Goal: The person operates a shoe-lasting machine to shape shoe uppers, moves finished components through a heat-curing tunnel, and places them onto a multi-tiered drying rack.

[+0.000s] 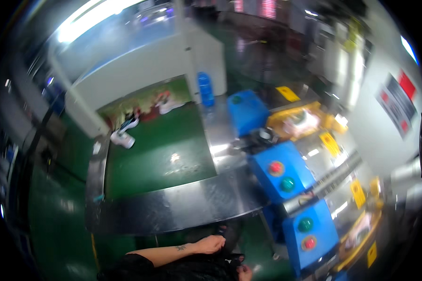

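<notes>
While my left hand is just on the near side of the smooth grey steel edge of the green-topped counter, its fingers curl inward; I cannot tell whether that grip is clenched on anything. My right hand shows only partly at the lower rim, so I cannot tell its grip either. White shoes lie toward the counter's far end. To my right stands a blue box-shaped control unit with round green and red buttons.
</notes>
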`<state>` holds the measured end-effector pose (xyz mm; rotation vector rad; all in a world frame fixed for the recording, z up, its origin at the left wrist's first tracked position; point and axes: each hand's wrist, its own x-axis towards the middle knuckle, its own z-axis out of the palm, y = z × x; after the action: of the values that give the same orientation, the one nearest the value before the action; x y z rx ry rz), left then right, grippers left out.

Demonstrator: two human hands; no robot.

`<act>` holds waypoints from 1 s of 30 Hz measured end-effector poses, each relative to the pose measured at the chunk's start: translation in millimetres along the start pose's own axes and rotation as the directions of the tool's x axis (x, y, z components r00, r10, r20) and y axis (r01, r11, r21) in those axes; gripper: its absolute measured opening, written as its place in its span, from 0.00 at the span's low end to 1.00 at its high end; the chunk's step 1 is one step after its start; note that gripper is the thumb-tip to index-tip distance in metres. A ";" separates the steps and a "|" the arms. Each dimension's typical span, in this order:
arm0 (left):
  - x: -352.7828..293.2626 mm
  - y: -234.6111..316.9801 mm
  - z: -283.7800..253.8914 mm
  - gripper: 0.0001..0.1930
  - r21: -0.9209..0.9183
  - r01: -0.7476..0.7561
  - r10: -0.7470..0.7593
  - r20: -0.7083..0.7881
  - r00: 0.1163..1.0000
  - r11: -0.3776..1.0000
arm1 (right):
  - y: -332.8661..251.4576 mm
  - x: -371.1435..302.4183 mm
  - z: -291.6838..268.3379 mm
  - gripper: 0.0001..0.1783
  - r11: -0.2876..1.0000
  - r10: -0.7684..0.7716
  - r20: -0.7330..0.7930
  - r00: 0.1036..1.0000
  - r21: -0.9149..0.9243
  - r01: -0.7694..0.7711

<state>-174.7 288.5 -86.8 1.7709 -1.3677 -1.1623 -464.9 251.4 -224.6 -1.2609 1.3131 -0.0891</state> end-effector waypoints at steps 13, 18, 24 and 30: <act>-72.2 -208.2 -280.5 0.13 -0.079 0.378 -0.197 -0.938 0.285 0.923 | -408.4 82.8 210.8 0.15 0.723 -0.557 0.302 0.774 -0.283 0.631; -98.2 -325.3 -378.0 0.23 0.115 0.648 -0.096 -0.955 0.281 0.753 | -567.3 203.4 371.3 0.32 0.309 -0.535 0.703 0.469 -0.354 0.883; -117.2 -394.1 -376.8 0.23 -0.059 0.712 -0.276 -0.941 0.193 0.699 | -766.2 350.2 559.8 0.45 -0.676 -0.207 0.977 0.045 -0.177 0.716; -123.0 -378.5 -392.2 0.20 -0.022 0.633 -0.231 -0.940 0.250 0.774 | -861.2 451.6 620.3 0.27 -0.595 -0.201 0.620 0.758 -0.692 0.409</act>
<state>329.4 494.7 -211.5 2.5738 -0.3340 0.0974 647.0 -6.7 -58.5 -3.3075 0.2100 0.9698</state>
